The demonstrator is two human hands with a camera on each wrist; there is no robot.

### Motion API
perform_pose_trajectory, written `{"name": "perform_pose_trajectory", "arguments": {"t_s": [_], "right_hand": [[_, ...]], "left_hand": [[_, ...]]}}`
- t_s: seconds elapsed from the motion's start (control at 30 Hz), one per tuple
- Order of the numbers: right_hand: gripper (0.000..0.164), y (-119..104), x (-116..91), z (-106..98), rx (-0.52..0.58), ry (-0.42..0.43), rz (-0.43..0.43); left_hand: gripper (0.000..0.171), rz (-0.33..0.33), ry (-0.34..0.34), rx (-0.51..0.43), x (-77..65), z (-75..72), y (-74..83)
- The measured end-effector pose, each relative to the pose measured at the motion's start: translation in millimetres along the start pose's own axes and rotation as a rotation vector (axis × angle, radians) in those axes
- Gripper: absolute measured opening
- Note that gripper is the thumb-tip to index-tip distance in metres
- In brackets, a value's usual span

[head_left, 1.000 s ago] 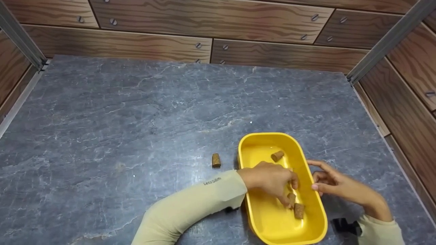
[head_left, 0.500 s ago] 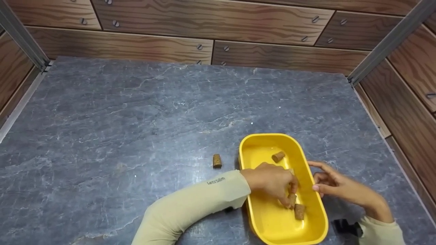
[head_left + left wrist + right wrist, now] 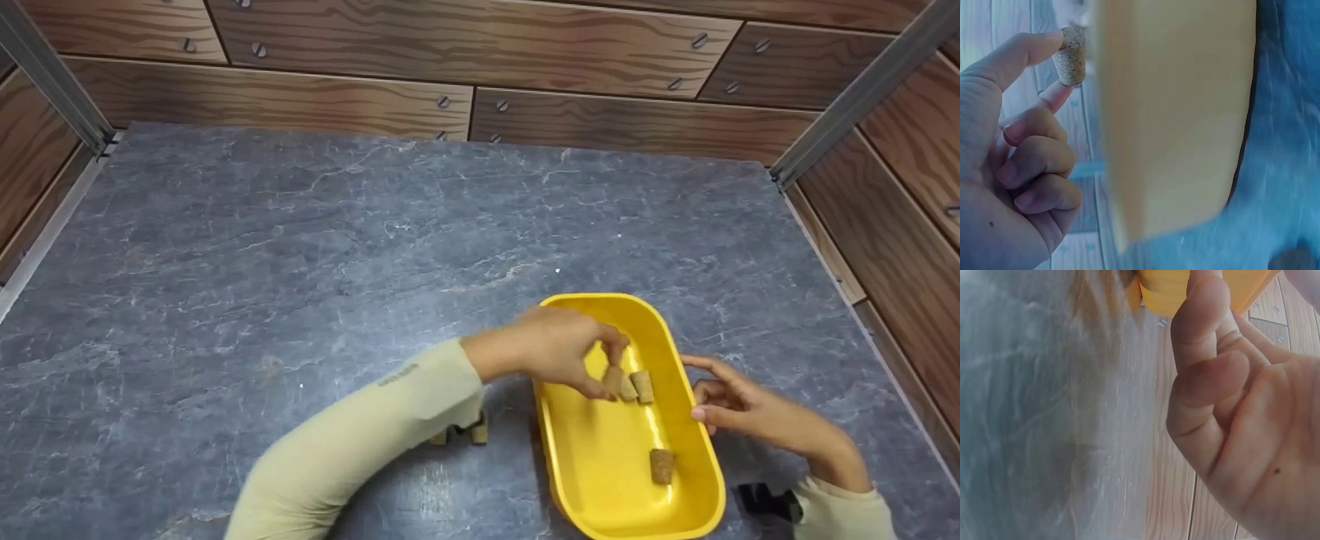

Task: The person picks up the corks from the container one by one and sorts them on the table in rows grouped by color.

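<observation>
In the head view, a yellow plastic tub (image 3: 600, 480) stands at the right of the table. My left hand (image 3: 559, 349) reaches over its left rim. Thumb and index finger pinch a small tapered cork (image 3: 1071, 59), while the other fingers curl into the palm. Right beside this cork lie two more, a cork (image 3: 627, 388) and another cork (image 3: 643, 386). A darker cork (image 3: 661, 466) rests alone at the near end. My right hand (image 3: 739, 401) holds the tub's right rim, thumb on the edge. Its lower fingers are curled in the right wrist view.
Two corks, one cork (image 3: 480, 430) and a half-covered cork (image 3: 438, 436), lie on the grey marbled table (image 3: 300, 285) by my left sleeve (image 3: 375, 435). Wood-patterned panels (image 3: 600, 52) border the back and sides. A black device (image 3: 766, 501) sits at my right wrist.
My left hand has moved up and leftward within the tub. Two corks now lie side by side near its fingers. My sleeve has uncovered two corks on the table. The right hand stays put.
</observation>
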State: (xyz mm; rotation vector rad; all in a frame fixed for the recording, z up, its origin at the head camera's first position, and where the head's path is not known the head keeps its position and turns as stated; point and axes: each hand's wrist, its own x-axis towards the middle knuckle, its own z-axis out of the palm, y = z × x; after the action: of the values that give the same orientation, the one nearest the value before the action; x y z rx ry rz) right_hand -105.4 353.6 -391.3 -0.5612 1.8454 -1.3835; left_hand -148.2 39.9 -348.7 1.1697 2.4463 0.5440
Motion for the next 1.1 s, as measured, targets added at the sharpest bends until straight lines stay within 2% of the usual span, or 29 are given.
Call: {"name": "perform_pose_trajectory", "arguments": {"t_s": [0.27,0.47,0.7,0.93,1.1], "right_hand": [[0.059,0.1,0.0,-0.2,0.005,0.002,0.005],[0.059,-0.3,0.2,-1.0,-0.007,0.001,0.004],[0.059,0.4,-1.1,-0.9,-0.020,0.004,-0.001],[0.059,-0.4,-1.6,0.0,-0.013,0.011,0.033],[0.060,-2.1,-1.8,-0.3,-0.032,0.012,0.025]], "left_hand": [[0.038,-0.070,0.056,-0.064,-33.0,-25.3,-19.0],[0.038,-0.103,0.114,-0.103,-56.9,-33.1,-37.3],[0.033,-0.155,0.171,-0.163,-82.4,-27.1,-63.5],[0.035,-0.260,0.174,-0.245,-101.2,-15.7,-89.3],[0.036,-0.328,0.186,-0.291,-111.2,-9.2,-105.5]]}}
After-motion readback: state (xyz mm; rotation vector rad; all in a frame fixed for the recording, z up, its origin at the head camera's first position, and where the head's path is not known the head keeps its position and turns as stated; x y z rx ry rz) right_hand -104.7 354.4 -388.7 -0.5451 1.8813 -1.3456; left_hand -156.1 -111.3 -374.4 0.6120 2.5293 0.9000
